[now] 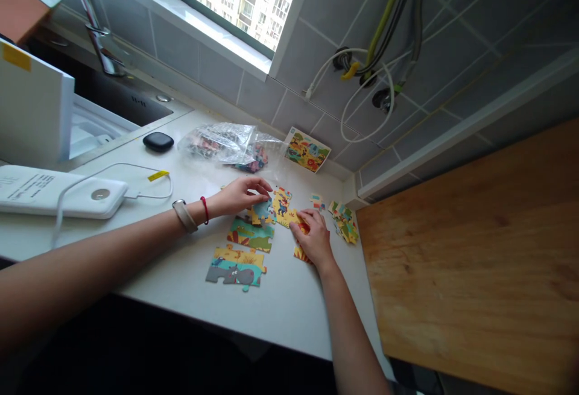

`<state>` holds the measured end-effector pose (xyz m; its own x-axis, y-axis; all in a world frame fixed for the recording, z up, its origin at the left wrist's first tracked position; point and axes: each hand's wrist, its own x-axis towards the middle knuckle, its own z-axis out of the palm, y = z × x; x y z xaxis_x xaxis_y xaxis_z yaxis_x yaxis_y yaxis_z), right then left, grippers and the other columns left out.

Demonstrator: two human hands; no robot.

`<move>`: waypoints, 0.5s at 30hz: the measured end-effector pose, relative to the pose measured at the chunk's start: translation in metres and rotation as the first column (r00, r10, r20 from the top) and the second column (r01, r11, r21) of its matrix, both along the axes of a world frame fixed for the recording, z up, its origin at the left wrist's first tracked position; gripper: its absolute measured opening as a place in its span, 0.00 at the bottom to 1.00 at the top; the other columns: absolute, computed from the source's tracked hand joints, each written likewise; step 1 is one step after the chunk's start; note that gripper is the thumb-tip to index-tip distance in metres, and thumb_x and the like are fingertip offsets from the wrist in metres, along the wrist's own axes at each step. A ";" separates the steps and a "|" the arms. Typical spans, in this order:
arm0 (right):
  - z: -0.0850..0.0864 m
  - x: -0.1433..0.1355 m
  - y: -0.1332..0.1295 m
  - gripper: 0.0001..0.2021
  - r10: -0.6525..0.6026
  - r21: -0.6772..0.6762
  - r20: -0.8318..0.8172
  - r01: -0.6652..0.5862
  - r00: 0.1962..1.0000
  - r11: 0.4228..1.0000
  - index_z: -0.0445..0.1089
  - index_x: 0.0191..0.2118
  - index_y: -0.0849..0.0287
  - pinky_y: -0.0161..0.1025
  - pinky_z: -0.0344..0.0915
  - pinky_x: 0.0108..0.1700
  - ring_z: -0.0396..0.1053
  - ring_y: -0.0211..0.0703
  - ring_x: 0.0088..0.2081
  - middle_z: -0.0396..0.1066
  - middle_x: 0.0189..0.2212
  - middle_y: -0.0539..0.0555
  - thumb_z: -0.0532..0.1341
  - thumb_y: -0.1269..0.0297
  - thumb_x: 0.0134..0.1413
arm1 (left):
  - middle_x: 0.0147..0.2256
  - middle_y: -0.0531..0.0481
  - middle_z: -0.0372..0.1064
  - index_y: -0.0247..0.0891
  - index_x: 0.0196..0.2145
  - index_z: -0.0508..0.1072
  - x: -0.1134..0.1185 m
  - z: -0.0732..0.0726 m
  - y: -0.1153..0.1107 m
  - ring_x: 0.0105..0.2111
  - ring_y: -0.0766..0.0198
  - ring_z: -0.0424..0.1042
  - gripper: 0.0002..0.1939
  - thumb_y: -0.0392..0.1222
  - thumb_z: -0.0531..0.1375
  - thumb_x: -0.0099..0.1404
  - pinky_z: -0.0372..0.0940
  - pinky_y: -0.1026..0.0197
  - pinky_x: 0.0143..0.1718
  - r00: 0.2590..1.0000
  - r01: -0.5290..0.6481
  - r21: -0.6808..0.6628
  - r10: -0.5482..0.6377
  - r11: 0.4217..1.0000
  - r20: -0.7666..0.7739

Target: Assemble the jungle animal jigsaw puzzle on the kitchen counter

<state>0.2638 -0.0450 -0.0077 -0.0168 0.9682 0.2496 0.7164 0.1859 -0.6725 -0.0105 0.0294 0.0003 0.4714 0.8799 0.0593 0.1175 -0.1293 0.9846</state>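
Observation:
My left hand [239, 196] reaches in from the left, its fingers curled and the thumb at the edge of a blue puzzle piece [262, 210]. Bent fingers of my right hand [315, 239] press on a yellow and red puzzle piece [302, 226], partly covering it. Between the hands lies a joined yellow section [283, 207] with a small animal figure. Closer to me are a green crocodile section [250, 234] and a hippo section [237, 267], set apart from each other. Another yellow section [301, 254] shows partly under my right hand.
Loose puzzle pieces [344, 223] are heaped at the right. A picture card [307, 150] leans on the wall behind clear plastic bags [221, 143] of pieces. A black case [158, 142], white power bank [63, 192] with cable, sink [117, 93] and wooden board [470, 250] surround the white counter [289, 304].

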 end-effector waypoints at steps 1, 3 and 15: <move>-0.001 0.001 0.000 0.13 0.001 0.006 -0.011 -0.001 1.000 1.000 0.82 0.43 0.51 0.52 0.63 0.61 0.69 0.54 0.51 0.75 0.46 0.56 0.71 0.55 0.51 | 0.40 0.45 0.79 0.36 0.45 0.75 0.000 0.001 0.000 0.32 0.64 0.77 0.16 0.49 0.66 0.64 0.67 0.68 0.25 1.000 0.001 -0.010 -0.001 1.000 -0.004; -0.001 0.002 0.000 0.12 0.007 0.009 -0.049 -0.006 0.999 1.000 0.82 0.41 0.51 0.51 0.64 0.60 0.70 0.53 0.49 0.75 0.44 0.56 0.71 0.56 0.50 | 0.40 0.45 0.79 0.36 0.45 0.75 0.000 0.002 0.000 0.32 0.65 0.76 0.16 0.48 0.66 0.64 0.66 0.68 0.24 1.000 0.003 -0.024 -0.004 1.000 -0.009; 0.012 0.004 -0.012 0.05 0.163 -0.037 -0.225 -0.175 0.961 0.984 0.81 0.35 0.51 0.45 0.67 0.53 0.73 0.48 0.44 0.77 0.39 0.53 0.73 0.59 0.50 | 0.45 0.41 0.79 0.36 0.46 0.73 0.017 0.013 -0.010 0.41 0.59 0.80 0.15 0.48 0.65 0.67 0.73 0.63 0.32 0.997 0.071 -0.053 -0.070 0.996 0.029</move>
<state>0.2680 -0.0567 0.0039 -0.1323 0.9685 0.2109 0.5109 0.2490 -0.8228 0.0067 0.0196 0.0136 0.5310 0.8470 0.0261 0.0836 -0.0830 0.9930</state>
